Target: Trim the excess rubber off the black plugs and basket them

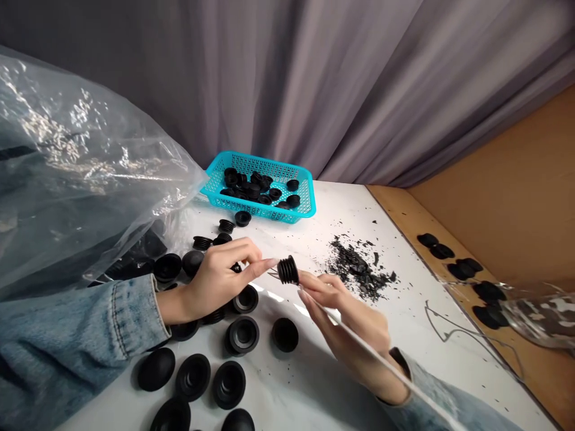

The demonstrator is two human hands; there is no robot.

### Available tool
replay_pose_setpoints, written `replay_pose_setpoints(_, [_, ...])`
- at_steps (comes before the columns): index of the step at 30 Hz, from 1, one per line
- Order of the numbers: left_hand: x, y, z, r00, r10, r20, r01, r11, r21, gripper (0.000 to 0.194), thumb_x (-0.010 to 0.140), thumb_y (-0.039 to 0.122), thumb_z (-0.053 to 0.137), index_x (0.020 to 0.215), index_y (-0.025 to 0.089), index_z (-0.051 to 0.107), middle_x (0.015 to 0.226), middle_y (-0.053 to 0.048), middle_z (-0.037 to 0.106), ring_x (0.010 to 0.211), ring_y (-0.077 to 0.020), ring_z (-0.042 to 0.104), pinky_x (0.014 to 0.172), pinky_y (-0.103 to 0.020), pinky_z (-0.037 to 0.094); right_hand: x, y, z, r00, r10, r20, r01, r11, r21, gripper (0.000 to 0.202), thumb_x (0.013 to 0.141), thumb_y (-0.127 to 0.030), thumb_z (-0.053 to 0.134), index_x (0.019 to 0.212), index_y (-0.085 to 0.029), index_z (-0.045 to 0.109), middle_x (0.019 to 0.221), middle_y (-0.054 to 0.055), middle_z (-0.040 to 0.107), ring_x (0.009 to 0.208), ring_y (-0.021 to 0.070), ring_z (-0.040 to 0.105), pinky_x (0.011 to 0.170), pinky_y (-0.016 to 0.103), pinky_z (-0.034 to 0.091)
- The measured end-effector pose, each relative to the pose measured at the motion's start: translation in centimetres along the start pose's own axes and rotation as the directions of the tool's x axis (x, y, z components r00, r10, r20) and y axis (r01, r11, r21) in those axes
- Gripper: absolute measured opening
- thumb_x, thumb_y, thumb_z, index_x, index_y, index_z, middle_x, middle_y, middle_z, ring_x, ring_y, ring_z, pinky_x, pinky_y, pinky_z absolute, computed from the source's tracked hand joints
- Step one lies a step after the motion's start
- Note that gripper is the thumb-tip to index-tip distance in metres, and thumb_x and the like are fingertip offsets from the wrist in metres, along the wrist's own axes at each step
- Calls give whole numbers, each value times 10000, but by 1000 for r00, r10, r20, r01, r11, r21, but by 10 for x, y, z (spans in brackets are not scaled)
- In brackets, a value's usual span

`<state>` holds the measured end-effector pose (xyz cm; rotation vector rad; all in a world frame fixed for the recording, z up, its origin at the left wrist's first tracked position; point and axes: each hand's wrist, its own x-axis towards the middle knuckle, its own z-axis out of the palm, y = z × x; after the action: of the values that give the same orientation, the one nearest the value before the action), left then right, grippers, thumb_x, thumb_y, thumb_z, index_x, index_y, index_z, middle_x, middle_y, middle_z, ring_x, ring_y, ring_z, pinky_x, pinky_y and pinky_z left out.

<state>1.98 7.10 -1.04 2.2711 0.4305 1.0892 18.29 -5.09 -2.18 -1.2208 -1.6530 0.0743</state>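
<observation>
A small ribbed black rubber plug (pixel 288 270) is held up above the table between my two hands. My right hand (pixel 345 311) grips its right end between thumb and fingers. From the other side, my left hand (pixel 220 275) reaches in with a closed pinch, its thumb tip against the plug's left end; some of its fingers are hidden. Below my hands lie several round black rubber plugs, among them a cupped one (pixel 243 334) and another (pixel 285 334) set apart. A white cord (pixel 381 359) runs in front of my right hand and forearm.
A turquoise basket (pixel 309 197) with several plugs stands at the back. Black scraps (pixel 359 266) are heaped on the white table (pixel 314 383). A clear plastic bag (pixel 90 155) bulges at left. Stacked black pieces (pixel 489 292) and a bent wire (pixel 449 332) lie at right.
</observation>
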Motion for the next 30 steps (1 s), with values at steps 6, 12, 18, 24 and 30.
replay_pose_setpoints(6, [-3, 0, 3, 954, -163, 252, 186, 980, -72, 287, 758, 377, 668, 902, 135, 615, 790, -19, 671, 633, -102, 596, 589, -184, 486, -6, 5, 5, 953, -285, 101, 297, 946, -130, 330, 764, 66, 553, 1027, -134, 554, 976, 193, 708, 1025, 228, 640, 743, 329, 526])
replay_pose_setpoints(12, [-8, 1, 8, 952, -119, 282, 141, 988, -59, 281, 769, 262, 676, 999, 136, 575, 851, -16, 671, 665, -93, 615, 648, -172, 513, -9, 3, 6, 975, -195, 107, 198, 980, -21, 269, 765, 59, 562, 929, -154, 579, 1019, 197, 692, 986, 246, 658, 746, 357, 522])
replay_pose_setpoints(18, [-10, -3, 8, 980, -35, 197, 29, 999, 33, 311, 771, 249, 677, 1030, 149, 537, 873, -18, 627, 658, -91, 587, 645, -192, 520, 1, 1, -4, 732, 633, 251, -665, 584, 466, 178, 810, -226, 644, 639, -217, 593, 972, 45, 732, 1026, 230, 639, 901, 396, 477])
replay_pose_setpoints(24, [-11, -4, 8, 973, 85, 216, -97, 994, 44, 286, 816, 168, 616, 1075, 153, 495, 957, -60, 612, 774, -129, 604, 667, -226, 543, 23, 5, -11, 554, 737, 388, -809, 367, 459, 257, 723, -350, 724, 582, -196, 574, 843, 47, 731, 970, 253, 636, 884, 400, 420])
replay_pose_setpoints(30, [-9, -5, 7, 975, 116, 189, -130, 989, 63, 297, 809, 132, 616, 1078, 151, 492, 961, -66, 602, 828, -143, 597, 722, -249, 548, 34, 4, -16, 557, 747, 364, -828, 466, 310, 275, 702, -418, 717, 589, -194, 606, 679, 16, 671, 839, 227, 646, 767, 347, 465])
